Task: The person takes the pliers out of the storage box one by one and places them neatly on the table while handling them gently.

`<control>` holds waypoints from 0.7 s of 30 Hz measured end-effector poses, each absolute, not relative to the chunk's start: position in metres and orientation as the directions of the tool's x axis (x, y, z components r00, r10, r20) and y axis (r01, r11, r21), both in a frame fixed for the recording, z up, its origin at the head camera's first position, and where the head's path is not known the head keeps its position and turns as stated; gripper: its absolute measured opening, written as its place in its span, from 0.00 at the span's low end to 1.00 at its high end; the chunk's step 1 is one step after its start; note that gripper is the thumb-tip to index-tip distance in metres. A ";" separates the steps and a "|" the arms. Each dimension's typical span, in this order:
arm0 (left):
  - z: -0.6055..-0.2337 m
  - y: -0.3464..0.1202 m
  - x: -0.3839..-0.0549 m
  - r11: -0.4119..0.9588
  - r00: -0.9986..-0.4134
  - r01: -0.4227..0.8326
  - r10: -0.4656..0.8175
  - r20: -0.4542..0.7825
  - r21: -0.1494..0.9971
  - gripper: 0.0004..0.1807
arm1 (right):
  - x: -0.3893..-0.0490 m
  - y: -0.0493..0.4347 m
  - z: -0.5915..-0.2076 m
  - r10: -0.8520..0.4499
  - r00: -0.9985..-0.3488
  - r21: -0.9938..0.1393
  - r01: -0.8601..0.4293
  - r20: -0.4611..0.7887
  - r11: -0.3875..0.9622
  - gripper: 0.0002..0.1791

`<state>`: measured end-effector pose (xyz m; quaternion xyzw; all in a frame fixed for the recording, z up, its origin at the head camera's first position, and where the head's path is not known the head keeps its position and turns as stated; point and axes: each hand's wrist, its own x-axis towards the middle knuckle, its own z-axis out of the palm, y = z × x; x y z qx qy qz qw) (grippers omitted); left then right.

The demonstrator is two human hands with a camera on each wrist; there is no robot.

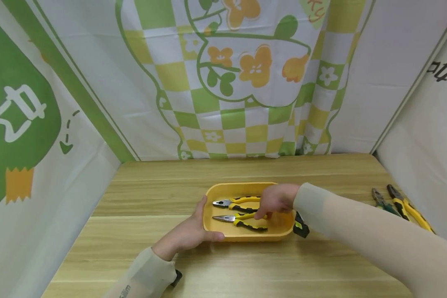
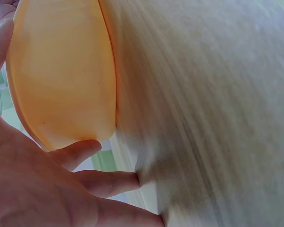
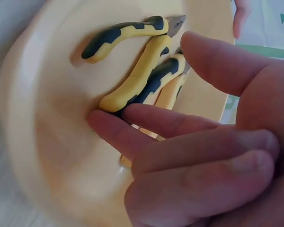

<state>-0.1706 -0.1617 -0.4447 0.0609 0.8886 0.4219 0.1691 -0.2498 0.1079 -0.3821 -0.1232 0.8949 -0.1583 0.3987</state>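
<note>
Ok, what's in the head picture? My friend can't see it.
A right hand reaches into a yellow tray with two pliers; the left hand touches its left end. More pliers lie on the table, far right.

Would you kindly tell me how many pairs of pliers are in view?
4. Inside the yellow tray lie combination pliers and needle-nose pliers; on the table at the right are green-handled pliers and yellow-handled pliers. The right sleeve could hide more.

Upper pliers (image 1: 226,203) partly behind right fingers (image 1: 261,212), left-wrist view's tabletop (image 2: 203,104) seemingly blurred
</note>
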 end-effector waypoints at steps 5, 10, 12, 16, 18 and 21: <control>-0.445 -0.162 -0.171 0.642 -0.933 -0.022 0.262 -0.246 0.767 0.74 | -0.247 0.097 -0.384 -0.325 -0.666 -0.371 -0.078 -0.671 0.925 0.23; -0.445 -0.163 -0.172 0.652 -0.933 -0.017 0.263 -0.247 0.758 0.73 | -0.247 0.091 -0.386 -0.329 -0.658 -0.371 -0.080 -0.677 0.925 0.25; -0.445 -0.163 -0.173 0.651 -0.932 -0.018 0.263 -0.248 0.759 0.73 | -0.247 0.088 -0.386 -0.340 -0.644 -0.379 -0.084 -0.685 0.922 0.23; -0.444 -0.162 -0.174 0.653 -0.932 -0.025 0.259 -0.254 0.757 0.73 | -0.245 0.083 -0.387 -0.340 -0.633 -0.363 -0.099 -0.696 0.927 0.25; -0.444 -0.162 -0.174 0.654 -0.933 -0.028 0.255 -0.255 0.756 0.73 | -0.244 0.080 -0.388 -0.330 -0.636 -0.354 -0.093 -0.698 0.930 0.25; -0.443 -0.161 -0.173 0.654 -0.933 -0.034 0.251 -0.259 0.756 0.72 | -0.243 0.079 -0.390 -0.320 -0.627 -0.358 -0.070 -0.710 0.931 0.24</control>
